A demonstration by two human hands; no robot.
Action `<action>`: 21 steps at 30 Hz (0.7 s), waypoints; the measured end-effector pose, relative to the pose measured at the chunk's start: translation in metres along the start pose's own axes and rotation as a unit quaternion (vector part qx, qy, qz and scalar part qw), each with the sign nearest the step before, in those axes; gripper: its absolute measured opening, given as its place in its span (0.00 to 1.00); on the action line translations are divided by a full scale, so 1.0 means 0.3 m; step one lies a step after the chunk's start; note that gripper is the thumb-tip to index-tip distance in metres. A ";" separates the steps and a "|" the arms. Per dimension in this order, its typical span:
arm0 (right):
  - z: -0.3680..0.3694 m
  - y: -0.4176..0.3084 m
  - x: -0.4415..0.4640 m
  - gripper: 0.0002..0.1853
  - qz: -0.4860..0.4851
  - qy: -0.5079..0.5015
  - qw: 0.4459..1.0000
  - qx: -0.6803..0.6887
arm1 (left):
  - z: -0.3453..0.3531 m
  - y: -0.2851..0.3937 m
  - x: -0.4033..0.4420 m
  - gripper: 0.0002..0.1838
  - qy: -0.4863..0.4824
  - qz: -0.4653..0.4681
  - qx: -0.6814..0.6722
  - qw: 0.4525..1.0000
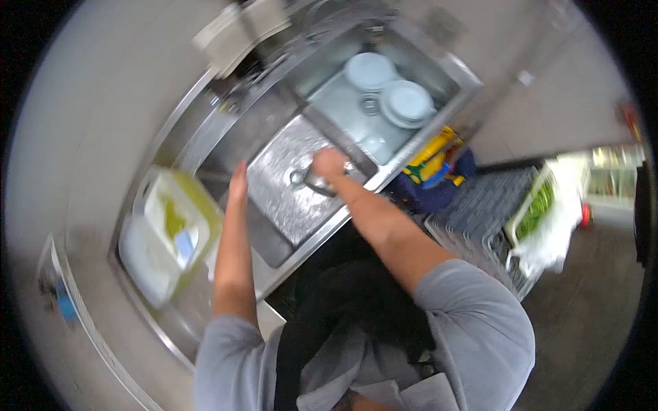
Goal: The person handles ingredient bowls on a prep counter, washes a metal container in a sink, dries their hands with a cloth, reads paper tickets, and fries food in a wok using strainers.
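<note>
Over the middle basin of a steel sink [271, 212], my right hand [329, 163] is closed on a small dark item [319, 183], too blurred to name. The basin floor below looks wet and shiny, with a round drain beside the item. My left hand [238, 179] is raised at the left edge of that basin, seen edge-on, and its fingers look stretched out with nothing in them. To its left stands a yellowish tub [211, 209] with a blue-and-white piece inside.
Stacked white plates [371, 71] and more plates [409, 103] lie in the far basin. Yellow and blue items [433, 159] hang by the sink's right edge. Dark crates [497, 198] and a basket of greens [537, 210] stand to the right.
</note>
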State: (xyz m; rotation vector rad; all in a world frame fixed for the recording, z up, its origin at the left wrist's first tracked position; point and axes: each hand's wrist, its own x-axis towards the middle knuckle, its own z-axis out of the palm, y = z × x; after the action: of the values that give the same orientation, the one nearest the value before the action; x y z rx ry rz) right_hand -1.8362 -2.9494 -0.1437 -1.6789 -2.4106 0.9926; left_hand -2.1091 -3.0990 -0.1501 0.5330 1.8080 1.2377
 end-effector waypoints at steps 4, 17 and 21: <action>-0.164 -0.198 -0.148 0.36 0.072 0.152 0.899 0.405 | 0.077 -0.048 -0.331 0.28 0.022 0.044 -0.061 0.997; -0.695 0.053 -0.798 0.32 -0.103 0.284 0.940 0.159 | 0.555 0.057 -0.735 0.35 -0.042 0.138 -0.003 0.990; -0.779 0.646 -1.076 0.30 -0.111 0.317 0.903 0.267 | 0.846 0.008 -0.729 0.34 -0.086 0.287 0.118 0.947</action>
State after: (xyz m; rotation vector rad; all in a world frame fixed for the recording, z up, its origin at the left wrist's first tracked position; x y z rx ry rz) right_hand -1.4537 -3.0736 0.0429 -1.2349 -1.6604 0.8002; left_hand -1.7799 -3.1228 -0.0940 1.3340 1.7143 1.2968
